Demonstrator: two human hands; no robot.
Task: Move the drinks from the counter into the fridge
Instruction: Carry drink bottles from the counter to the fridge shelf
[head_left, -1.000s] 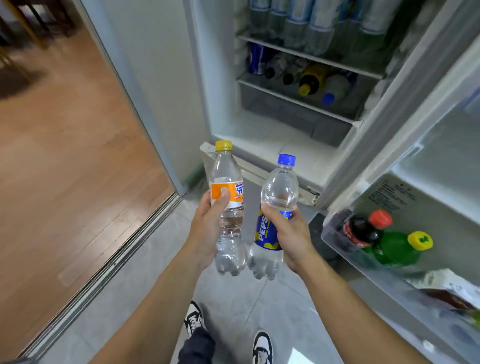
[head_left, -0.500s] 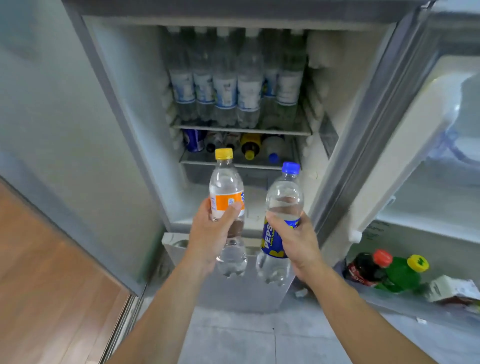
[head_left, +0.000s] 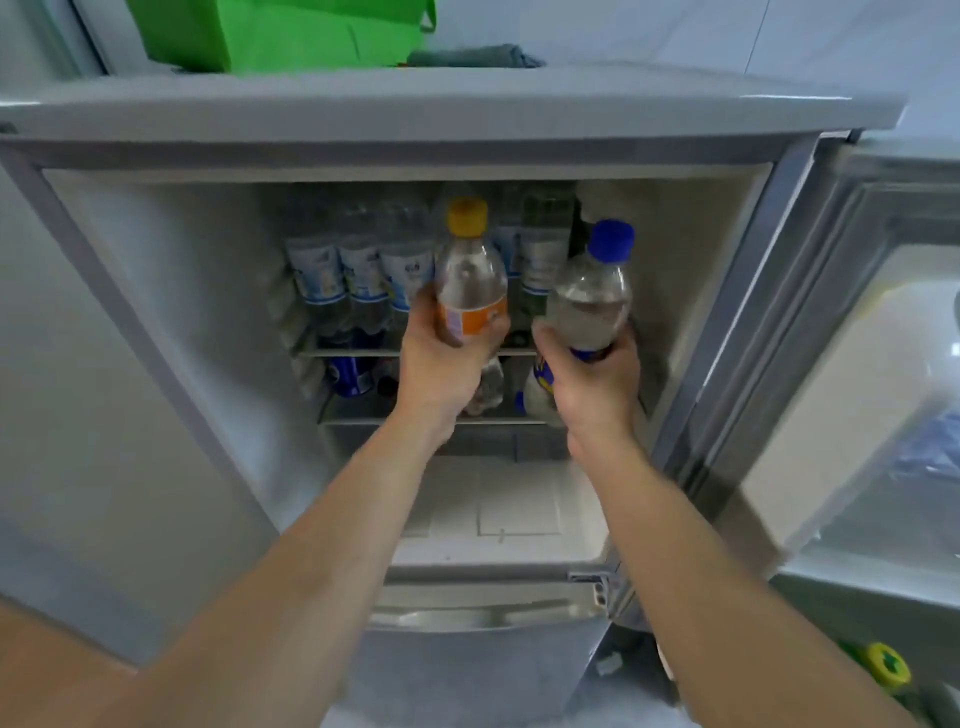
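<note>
My left hand (head_left: 441, 364) grips a clear bottle with a yellow cap and orange label (head_left: 470, 270). My right hand (head_left: 592, 384) grips a clear bottle with a blue cap and blue label (head_left: 592, 296). Both bottles stand upright, raised in front of the open fridge (head_left: 156, 312) at the height of its top shelf (head_left: 353, 352). A row of water bottles (head_left: 358, 275) fills the left of that shelf. The shelf below holds a blue can (head_left: 345, 375) and lying bottles, mostly hidden behind my hands.
The fridge door (head_left: 857, 374) hangs open to the right; a yellow-capped green bottle (head_left: 885, 667) shows in its lower rack. A green bag (head_left: 280, 31) and a grey cloth (head_left: 472, 54) lie on top of the fridge. A closed lower compartment (head_left: 483, 618) sits beneath.
Both hands have lifted the bottles upward and toward the fridge, from the lower shelf level to the top shelf. The view has tilted up, so the fridge top is now visible.
</note>
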